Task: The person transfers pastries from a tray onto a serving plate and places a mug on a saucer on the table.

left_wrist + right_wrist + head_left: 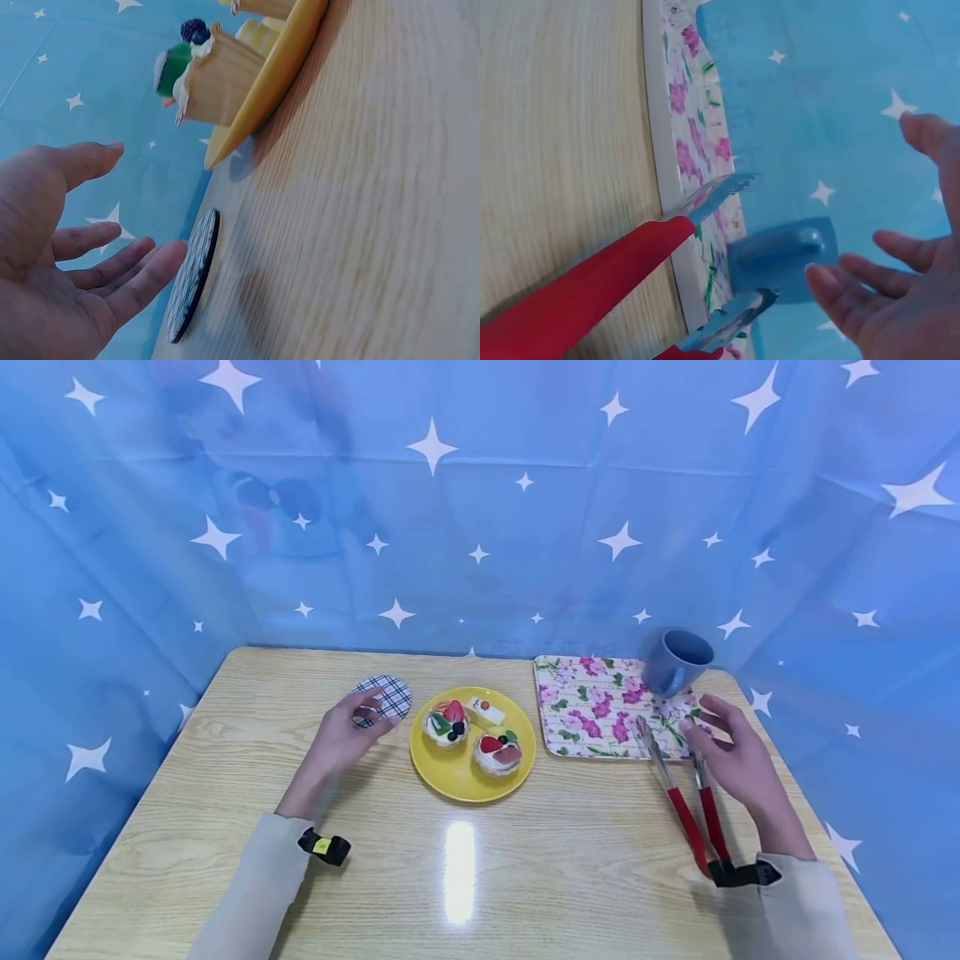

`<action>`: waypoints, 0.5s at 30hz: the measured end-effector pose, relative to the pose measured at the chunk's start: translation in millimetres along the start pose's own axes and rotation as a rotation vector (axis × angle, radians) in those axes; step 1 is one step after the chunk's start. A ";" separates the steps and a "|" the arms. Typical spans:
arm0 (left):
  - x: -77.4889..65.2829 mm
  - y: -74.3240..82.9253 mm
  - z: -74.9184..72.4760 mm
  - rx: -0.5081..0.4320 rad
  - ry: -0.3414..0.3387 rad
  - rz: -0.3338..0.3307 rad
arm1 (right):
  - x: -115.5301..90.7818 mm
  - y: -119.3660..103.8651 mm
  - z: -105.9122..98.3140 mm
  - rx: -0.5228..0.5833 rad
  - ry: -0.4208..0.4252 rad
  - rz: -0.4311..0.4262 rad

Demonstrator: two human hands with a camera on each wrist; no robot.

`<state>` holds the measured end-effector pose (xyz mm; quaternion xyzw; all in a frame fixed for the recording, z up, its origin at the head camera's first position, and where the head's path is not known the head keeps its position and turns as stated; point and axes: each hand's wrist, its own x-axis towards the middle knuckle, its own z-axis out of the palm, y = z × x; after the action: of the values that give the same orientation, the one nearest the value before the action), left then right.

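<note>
My left hand hovers by a round plaid coaster, fingers apart and holding nothing; in the left wrist view the fingertips come close to the coaster's edge. On the right, my right hand is held with loosely bent fingers above the red-handled tongs, with nothing in its grasp. The tongs lie spread, their metal tips over the near edge of a floral tray. At the tray's far right corner stands a blue mug, beyond the right fingertips.
Between the hands sits a yellow plate bearing a fruit tart, a second fruit tart and a small cake slice. A blue star-patterned curtain closes off the back and sides of the wooden table.
</note>
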<state>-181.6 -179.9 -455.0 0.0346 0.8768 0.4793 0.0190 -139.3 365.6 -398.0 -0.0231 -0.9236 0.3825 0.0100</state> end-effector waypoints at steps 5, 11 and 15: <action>2.3 -5.3 -8.1 0.023 0.024 -0.019 | 11.3 2.2 0.6 0.026 0.005 0.024; 5.5 -12.0 -14.2 0.056 0.045 -0.007 | 21.8 5.2 -0.8 0.069 -0.002 0.066; 7.7 -16.5 -17.7 0.095 0.053 0.012 | 28.2 9.2 -2.5 0.091 -0.011 0.084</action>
<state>-191.2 -203.0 -459.3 0.0280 0.8985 0.4379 -0.0085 -167.0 375.3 -402.7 -0.0594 -0.9036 0.4241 -0.0099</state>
